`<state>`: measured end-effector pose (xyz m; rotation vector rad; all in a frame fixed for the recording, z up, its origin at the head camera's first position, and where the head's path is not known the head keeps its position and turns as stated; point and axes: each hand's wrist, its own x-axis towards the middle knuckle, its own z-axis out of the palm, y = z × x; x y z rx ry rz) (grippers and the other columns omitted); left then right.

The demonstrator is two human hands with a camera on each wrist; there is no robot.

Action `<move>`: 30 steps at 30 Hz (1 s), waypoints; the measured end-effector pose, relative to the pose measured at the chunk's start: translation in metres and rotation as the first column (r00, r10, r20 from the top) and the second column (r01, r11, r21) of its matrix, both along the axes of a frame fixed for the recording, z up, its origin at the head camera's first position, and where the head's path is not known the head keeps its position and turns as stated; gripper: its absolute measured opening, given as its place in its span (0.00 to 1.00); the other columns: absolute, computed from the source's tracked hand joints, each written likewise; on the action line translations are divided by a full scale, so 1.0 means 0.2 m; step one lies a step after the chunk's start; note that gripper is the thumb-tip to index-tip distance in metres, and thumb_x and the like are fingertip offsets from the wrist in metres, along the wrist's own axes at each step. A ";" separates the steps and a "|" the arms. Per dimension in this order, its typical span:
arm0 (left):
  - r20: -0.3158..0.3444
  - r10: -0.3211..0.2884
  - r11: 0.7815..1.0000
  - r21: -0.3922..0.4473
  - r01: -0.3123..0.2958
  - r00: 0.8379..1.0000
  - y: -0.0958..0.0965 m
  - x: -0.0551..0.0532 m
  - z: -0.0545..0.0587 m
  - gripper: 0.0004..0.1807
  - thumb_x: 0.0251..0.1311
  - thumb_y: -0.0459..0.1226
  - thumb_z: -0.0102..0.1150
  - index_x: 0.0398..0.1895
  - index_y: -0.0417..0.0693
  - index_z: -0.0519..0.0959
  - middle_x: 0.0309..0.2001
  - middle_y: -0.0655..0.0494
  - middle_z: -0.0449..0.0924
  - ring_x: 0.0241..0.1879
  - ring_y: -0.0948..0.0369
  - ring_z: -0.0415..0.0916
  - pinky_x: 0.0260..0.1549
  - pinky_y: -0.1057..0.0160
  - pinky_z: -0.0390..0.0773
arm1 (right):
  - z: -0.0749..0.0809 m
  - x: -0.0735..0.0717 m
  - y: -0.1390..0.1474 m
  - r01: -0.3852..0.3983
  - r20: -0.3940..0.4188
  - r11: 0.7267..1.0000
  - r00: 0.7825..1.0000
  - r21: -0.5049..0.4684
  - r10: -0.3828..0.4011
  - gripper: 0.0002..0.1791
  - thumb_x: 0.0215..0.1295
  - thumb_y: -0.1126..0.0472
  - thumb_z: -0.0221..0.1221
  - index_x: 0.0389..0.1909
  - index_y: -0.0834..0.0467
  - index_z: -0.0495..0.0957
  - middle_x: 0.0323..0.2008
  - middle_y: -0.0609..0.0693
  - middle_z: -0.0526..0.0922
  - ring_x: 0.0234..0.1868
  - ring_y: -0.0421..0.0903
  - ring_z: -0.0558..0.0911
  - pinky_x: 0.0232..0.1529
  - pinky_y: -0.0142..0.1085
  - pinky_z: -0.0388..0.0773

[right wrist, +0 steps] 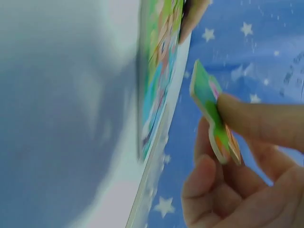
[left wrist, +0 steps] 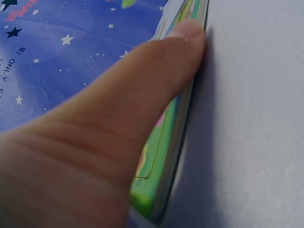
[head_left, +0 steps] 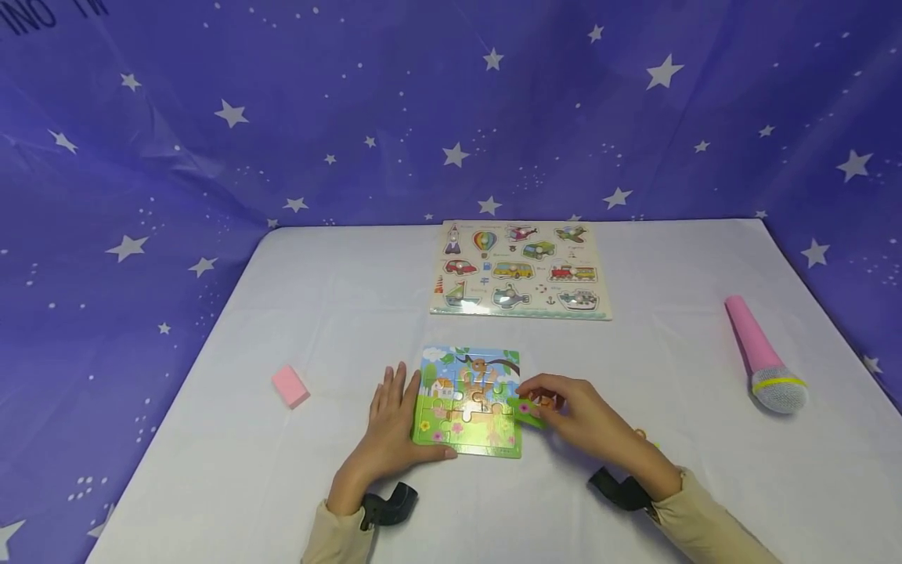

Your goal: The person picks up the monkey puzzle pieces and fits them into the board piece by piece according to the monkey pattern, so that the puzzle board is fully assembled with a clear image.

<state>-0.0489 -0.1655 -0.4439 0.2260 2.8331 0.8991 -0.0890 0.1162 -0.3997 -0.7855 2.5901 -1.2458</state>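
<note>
A square jigsaw puzzle [head_left: 468, 439] with a squirrel, a small house and flowers lies on the white table. My left hand [head_left: 391, 431] rests against it, straight fingers along its left side and thumb at the lower edge. In the left wrist view the thumb [left wrist: 156, 61] lies across the puzzle's rim [left wrist: 161, 175]. At the puzzle's right edge, my right hand [head_left: 581, 415] pinches a green puzzle piece [head_left: 524, 411] with a pink flower. The right wrist view shows this piece [right wrist: 206, 97] raised between thumb and fingers, with an orange-patterned part below, partly covered by the fingers.
Behind the puzzle lies a wrapped vehicle picture board [head_left: 521, 270]. A pink block [head_left: 290, 387] sits to the left, and a pink toy microphone [head_left: 764, 356] lies at the right. Small orange and yellow bits [head_left: 640, 433] show beside my right wrist, mostly hidden. A starry purple cloth [head_left: 395, 110] hangs around the table.
</note>
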 end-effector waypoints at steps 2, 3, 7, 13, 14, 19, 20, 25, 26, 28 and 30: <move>0.002 0.001 1.000 0.002 -0.001 1.000 0.00 0.00 0.00 0.67 0.29 0.61 0.70 0.70 0.41 0.45 0.72 0.40 0.31 0.71 0.45 0.24 0.66 0.43 0.33 | 0.01 -0.02 -0.05 0.004 0.009 1.000 1.000 -0.002 -0.004 0.15 0.54 0.67 0.61 0.43 0.54 0.78 0.34 0.43 0.83 0.31 0.34 0.76 0.30 0.27 0.72; 0.003 0.002 1.000 0.005 -0.002 1.000 0.00 0.00 0.00 0.67 0.29 0.61 0.70 0.70 0.41 0.45 0.72 0.40 0.31 0.71 0.45 0.24 0.66 0.43 0.33 | 0.01 -0.02 -0.08 0.009 0.019 1.000 1.000 -0.002 -0.009 0.15 0.54 0.66 0.61 0.44 0.54 0.77 0.34 0.43 0.84 0.32 0.35 0.77 0.30 0.27 0.72; 0.010 0.003 1.000 0.005 -0.003 1.000 0.00 0.00 0.00 0.67 0.29 0.61 0.69 0.70 0.41 0.45 0.72 0.41 0.31 0.71 0.45 0.24 0.66 0.43 0.34 | 0.00 -0.05 -0.17 0.027 0.057 0.999 0.998 -0.028 -0.025 0.16 0.54 0.64 0.62 0.45 0.55 0.77 0.34 0.46 0.84 0.33 0.37 0.79 0.29 0.27 0.72; 0.016 0.003 1.000 0.002 -0.003 1.000 0.00 0.00 0.01 0.67 0.30 0.62 0.69 0.70 0.41 0.45 0.72 0.41 0.31 0.71 0.45 0.24 0.66 0.43 0.34 | -0.03 -0.08 -0.28 0.005 0.099 0.998 0.995 -0.058 0.000 0.14 0.54 0.66 0.62 0.43 0.56 0.78 0.36 0.48 0.83 0.35 0.40 0.80 0.30 0.26 0.73; 0.016 0.003 1.000 0.004 -0.003 1.000 0.00 0.00 0.01 0.67 0.30 0.62 0.69 0.70 0.41 0.45 0.72 0.40 0.31 0.71 0.45 0.24 0.66 0.43 0.34 | -0.03 -0.08 -0.29 -0.006 0.108 0.998 0.994 -0.060 0.013 0.14 0.54 0.67 0.61 0.43 0.56 0.78 0.35 0.48 0.82 0.35 0.40 0.80 0.31 0.26 0.74; 0.010 0.000 1.000 -0.006 0.001 1.000 0.00 0.00 0.01 0.67 0.30 0.62 0.68 0.70 0.41 0.44 0.72 0.40 0.31 0.71 0.45 0.24 0.66 0.43 0.34 | -0.04 -0.07 -0.35 -0.049 0.174 0.998 0.983 -0.051 0.057 0.13 0.54 0.70 0.59 0.41 0.57 0.78 0.31 0.49 0.82 0.29 0.37 0.78 0.29 0.26 0.73; 0.009 -0.001 1.000 -0.010 0.001 1.000 0.00 0.00 0.01 0.67 0.30 0.62 0.68 0.70 0.41 0.44 0.72 0.41 0.31 0.71 0.45 0.24 0.66 0.43 0.34 | -0.04 -0.07 -0.36 -0.056 0.180 0.997 0.982 -0.046 0.063 0.13 0.53 0.70 0.59 0.41 0.57 0.78 0.30 0.49 0.82 0.28 0.36 0.77 0.28 0.26 0.72; 0.016 0.003 1.000 -0.018 -0.002 1.000 0.00 0.00 0.01 0.67 0.30 0.63 0.68 0.71 0.42 0.43 0.72 0.42 0.30 0.71 0.46 0.23 0.66 0.45 0.33 | -0.06 -0.06 -0.38 -0.093 0.173 0.996 0.981 -0.012 0.093 0.10 0.53 0.69 0.60 0.38 0.57 0.78 0.26 0.48 0.80 0.22 0.34 0.72 0.24 0.25 0.68; 0.018 0.004 1.000 -0.018 -0.004 1.000 0.00 0.00 0.01 0.67 0.30 0.63 0.68 0.71 0.43 0.43 0.72 0.42 0.30 0.71 0.47 0.23 0.66 0.45 0.33 | -0.07 -0.05 -0.38 -0.101 0.183 0.995 0.978 -0.013 0.102 0.10 0.53 0.69 0.61 0.38 0.57 0.78 0.26 0.48 0.80 0.21 0.34 0.72 0.22 0.25 0.68; 0.019 0.006 1.000 -0.018 -0.006 1.000 0.00 -0.01 0.01 0.67 0.30 0.63 0.68 0.71 0.43 0.43 0.72 0.42 0.30 0.71 0.47 0.23 0.66 0.45 0.33 | -0.07 -0.05 -0.39 -0.113 0.184 0.994 0.977 -0.010 0.113 0.09 0.53 0.68 0.61 0.37 0.58 0.78 0.25 0.47 0.79 0.20 0.34 0.71 0.21 0.25 0.67; 0.023 0.005 1.000 -0.022 -0.005 1.000 0.00 0.00 0.02 0.67 0.30 0.63 0.68 0.71 0.43 0.43 0.72 0.42 0.30 0.71 0.47 0.23 0.67 0.45 0.33 | -0.08 -0.04 -0.40 -0.119 0.179 0.993 0.977 -0.004 0.117 0.09 0.53 0.68 0.61 0.37 0.58 0.78 0.24 0.46 0.79 0.19 0.34 0.69 0.20 0.25 0.66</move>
